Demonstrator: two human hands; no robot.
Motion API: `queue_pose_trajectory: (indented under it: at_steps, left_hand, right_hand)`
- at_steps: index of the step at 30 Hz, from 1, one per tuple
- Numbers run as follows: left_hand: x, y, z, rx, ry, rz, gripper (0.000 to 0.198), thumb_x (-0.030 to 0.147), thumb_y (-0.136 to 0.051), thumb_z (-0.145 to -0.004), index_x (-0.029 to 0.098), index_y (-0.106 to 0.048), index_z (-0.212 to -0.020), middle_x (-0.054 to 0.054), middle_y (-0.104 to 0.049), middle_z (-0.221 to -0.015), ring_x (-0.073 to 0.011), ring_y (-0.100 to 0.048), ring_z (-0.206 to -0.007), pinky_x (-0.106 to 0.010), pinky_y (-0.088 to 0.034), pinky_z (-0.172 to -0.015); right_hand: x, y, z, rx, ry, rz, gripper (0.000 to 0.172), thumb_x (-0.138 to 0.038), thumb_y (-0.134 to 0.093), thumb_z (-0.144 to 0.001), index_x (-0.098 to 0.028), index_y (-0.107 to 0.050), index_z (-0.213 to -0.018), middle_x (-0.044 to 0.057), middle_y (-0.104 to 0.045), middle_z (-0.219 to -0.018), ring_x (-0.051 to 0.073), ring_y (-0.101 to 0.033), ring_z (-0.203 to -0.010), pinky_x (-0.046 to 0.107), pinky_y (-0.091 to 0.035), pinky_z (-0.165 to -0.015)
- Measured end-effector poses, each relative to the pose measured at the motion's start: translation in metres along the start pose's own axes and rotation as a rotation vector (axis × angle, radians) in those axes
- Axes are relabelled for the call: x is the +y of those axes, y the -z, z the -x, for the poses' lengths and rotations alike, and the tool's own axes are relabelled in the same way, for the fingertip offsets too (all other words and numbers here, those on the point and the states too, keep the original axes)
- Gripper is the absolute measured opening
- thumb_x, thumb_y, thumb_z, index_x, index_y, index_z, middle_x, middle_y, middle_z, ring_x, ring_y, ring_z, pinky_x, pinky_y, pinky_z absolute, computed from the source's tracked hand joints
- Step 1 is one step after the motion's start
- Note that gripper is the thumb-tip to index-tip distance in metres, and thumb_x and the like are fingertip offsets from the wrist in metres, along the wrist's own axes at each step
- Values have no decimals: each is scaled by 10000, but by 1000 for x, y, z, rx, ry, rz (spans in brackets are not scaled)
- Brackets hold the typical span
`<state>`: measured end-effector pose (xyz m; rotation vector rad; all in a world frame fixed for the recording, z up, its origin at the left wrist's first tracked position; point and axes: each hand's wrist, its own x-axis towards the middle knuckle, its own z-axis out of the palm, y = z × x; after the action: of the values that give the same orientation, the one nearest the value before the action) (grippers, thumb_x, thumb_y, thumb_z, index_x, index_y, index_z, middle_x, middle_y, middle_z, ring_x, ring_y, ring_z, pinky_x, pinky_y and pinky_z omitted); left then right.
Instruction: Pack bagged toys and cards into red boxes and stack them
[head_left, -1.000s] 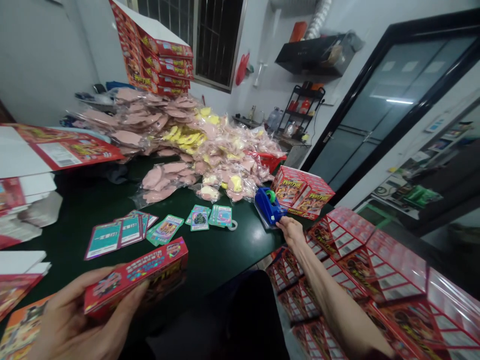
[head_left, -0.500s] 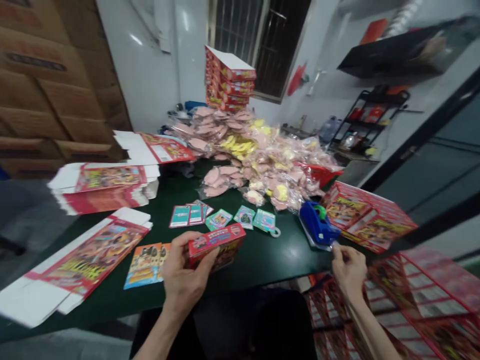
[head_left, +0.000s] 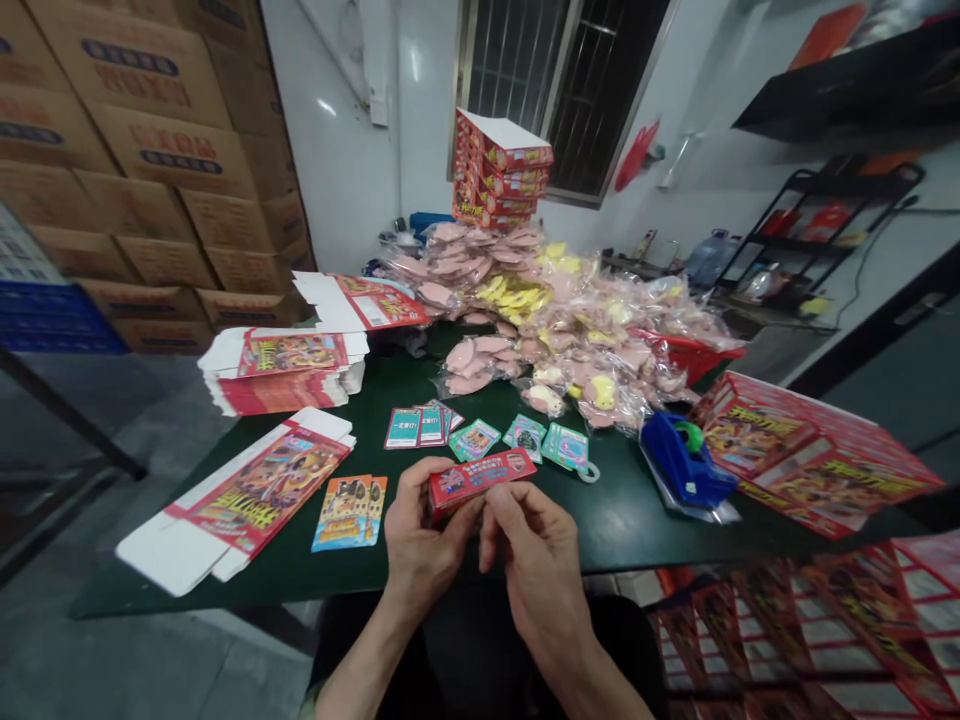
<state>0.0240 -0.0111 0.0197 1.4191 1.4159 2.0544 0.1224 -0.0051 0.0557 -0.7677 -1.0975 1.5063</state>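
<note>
My left hand [head_left: 429, 535] is closed around a small red printed carton [head_left: 484, 478], holding it just above the table with its narrow lettered side up. At the carton's near edge, my right hand [head_left: 536, 540] has thumb and forefinger pinched together; anything between them is too small to make out. Beyond the carton lie teal-backed cards [head_left: 416, 427], round-picture cards [head_left: 475, 440] and a green card [head_left: 566, 447] beside a pale ring [head_left: 590, 472]. Orange-and-blue cards [head_left: 349, 512] rest left of my left hand. The blue tape dispenser [head_left: 686, 465] stands to the right.
Flattened cartons [head_left: 255, 490] and a stack of them [head_left: 289, 375] occupy the table's left. Bagged pink and yellow pieces [head_left: 525, 310] are heaped at the back below stacked red boxes [head_left: 499, 175]. More red boxes [head_left: 806, 450] stand at right; others fill the space below the table's right edge.
My right hand has come from the tape dispenser's front end leftward to the carton. The left hand still holds the carton. The whole view has shifted toward the left.
</note>
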Motion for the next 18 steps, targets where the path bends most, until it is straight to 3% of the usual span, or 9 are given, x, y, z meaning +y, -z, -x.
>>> queue_pose_trajectory:
  at_steps: [4, 8, 11, 15, 18]
  left_hand:
    - [-4, 8, -5, -36, -108, -89, 433, 187, -707, -723, 238, -510, -1105, -13, -627, -923, -137, -648, -724, -233, -535, -632]
    - [5, 22, -25, -354, -380, -278, 422, 143, -623, -783, 294, -562, -1172, -5, -579, -848, -113, -590, -677, -203, -468, -571]
    - [15, 29, -38, -536, -440, -320, 401, 131, -575, -798, 295, -599, -1162, -12, -545, -818, -107, -556, -649, -200, -429, -532]
    - [20, 26, -42, -535, -369, -228, 407, 118, -528, -784, 229, -598, -1170, -27, -544, -830, -127, -556, -694, -233, -451, -570]
    - [16, 16, -41, -373, -387, -230, 269, 135, -566, -783, 180, -663, -1030, -20, -547, -764, -124, -541, -671, -244, -457, -584]
  right_hand:
    - [-3, -3, 1, 57, -30, -23, 309, -387, -651, -775, -152, -546, -604, -58, -475, -467, 53, -412, -401, 185, -353, -412]
    - [-9, -4, 2, 60, -68, -23, 348, -397, -667, -750, -154, -520, -548, -58, -468, -431, 53, -411, -362, 183, -347, -381]
    - [-7, -1, -1, 45, -88, -15, 367, -428, -675, -726, -158, -516, -536, -58, -467, -427, 60, -414, -351, 186, -348, -355]
    - [24, 7, -6, 133, -116, 113, 384, -476, -683, -682, -166, -504, -544, -64, -461, -419, 62, -396, -337, 193, -323, -340]
    - [52, 19, -5, 102, -125, 354, 406, -499, -624, -715, -194, -439, -522, -77, -397, -385, 66, -337, -318, 208, -274, -329]
